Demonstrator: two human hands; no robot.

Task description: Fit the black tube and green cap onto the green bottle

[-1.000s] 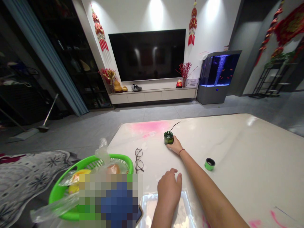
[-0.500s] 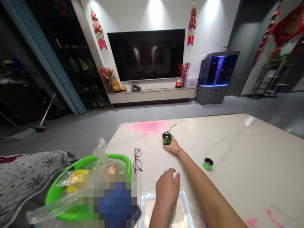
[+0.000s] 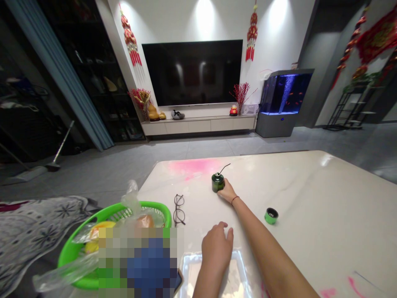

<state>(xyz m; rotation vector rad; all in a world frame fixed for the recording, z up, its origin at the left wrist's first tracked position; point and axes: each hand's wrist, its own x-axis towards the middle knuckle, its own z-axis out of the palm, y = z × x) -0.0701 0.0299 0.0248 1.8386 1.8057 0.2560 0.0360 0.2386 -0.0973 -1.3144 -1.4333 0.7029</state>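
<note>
A small dark green bottle stands upright on the table, a thin bent black stick rising from its top. My right hand is at the bottle's right side, with the thumb at its lower front edge; the other fingers are mostly hidden behind it. Nearer to me, my left hand hovers or rests over a pale-framed rectangle, holding nothing, thumb and fingers apart. To the right of my right forearm lies a short green hollow cylinder with a dark inside.
Eyeglasses lie left of my hands on the pale table. A green basket holds bagged items at the left, partly blurred out. Part of a dark phone-like object shows beside it. Pink marks stain the far edge.
My right thumb has drawn back from across the bottle's front toward its right edge. The bottle stays in place. My left hand looks nearly unchanged.
</note>
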